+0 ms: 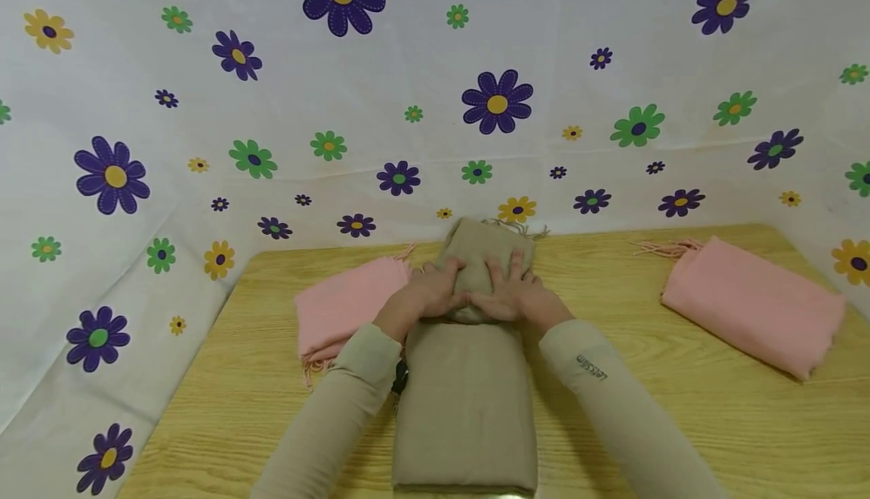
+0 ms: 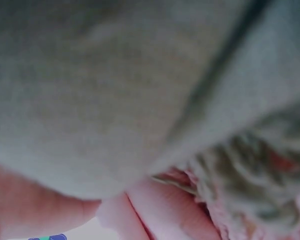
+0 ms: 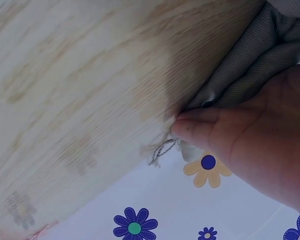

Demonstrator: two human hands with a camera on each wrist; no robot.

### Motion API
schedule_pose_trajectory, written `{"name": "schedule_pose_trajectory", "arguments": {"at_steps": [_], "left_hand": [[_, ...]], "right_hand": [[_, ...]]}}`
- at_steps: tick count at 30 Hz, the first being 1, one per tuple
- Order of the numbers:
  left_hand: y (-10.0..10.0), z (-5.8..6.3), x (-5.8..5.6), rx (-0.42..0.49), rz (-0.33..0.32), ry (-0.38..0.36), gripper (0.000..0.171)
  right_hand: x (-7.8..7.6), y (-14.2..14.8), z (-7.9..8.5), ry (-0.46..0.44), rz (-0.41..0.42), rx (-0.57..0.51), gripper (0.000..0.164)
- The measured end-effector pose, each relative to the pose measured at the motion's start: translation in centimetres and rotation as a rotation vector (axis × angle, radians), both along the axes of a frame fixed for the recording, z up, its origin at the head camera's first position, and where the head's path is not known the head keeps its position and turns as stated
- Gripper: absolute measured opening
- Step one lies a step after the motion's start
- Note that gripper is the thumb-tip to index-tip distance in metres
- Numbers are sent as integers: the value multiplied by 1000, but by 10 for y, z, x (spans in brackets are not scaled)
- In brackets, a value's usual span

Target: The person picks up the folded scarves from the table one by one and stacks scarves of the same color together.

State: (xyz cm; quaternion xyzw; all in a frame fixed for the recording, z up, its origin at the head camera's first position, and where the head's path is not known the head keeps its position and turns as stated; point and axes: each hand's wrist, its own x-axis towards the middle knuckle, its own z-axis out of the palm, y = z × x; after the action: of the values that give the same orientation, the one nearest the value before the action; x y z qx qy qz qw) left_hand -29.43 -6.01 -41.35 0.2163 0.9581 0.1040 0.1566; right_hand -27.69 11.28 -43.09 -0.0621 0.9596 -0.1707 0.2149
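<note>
A small folded taupe scarf (image 1: pixel 485 241) with a twisted fringe at its far edge lies near the back of the table. My left hand (image 1: pixel 431 291) presses on its left side and my right hand (image 1: pixel 516 291) on its right, fingers spread and thumbs nearly meeting at the front. In the right wrist view, the fingers (image 3: pixel 230 127) stretch along the side of the taupe cloth. Taupe fabric (image 2: pixel 90 100) fills most of the left wrist view and hides much of the left hand. Directly in front lies a larger taupe folded cloth (image 1: pixel 469 408).
One folded pink scarf (image 1: pixel 350 306) sits close by my left hand. Another pink scarf (image 1: pixel 751 306) lies at the far right, its fringe pointing left. A small dark tuft (image 1: pixel 399 377) shows beside the larger taupe cloth. Behind the wooden table (image 1: pixel 612 378) hangs a flowered sheet (image 1: pixel 421 69).
</note>
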Motion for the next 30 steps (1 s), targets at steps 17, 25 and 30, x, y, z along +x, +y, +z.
{"name": "schedule_pose_trajectory", "arguments": {"at_steps": [17,25,30], "left_hand": [[7,-1,4,-49,41,24,62],[12,-1,9,-86,58,40,64],[18,-2,12,-107,75,33,75]], "right_hand": [[-2,7,9,-30,30,-30,91],[-9,18,4,-34,107,-84,91],[-11,25,10,-46,170,-68,85]]}}
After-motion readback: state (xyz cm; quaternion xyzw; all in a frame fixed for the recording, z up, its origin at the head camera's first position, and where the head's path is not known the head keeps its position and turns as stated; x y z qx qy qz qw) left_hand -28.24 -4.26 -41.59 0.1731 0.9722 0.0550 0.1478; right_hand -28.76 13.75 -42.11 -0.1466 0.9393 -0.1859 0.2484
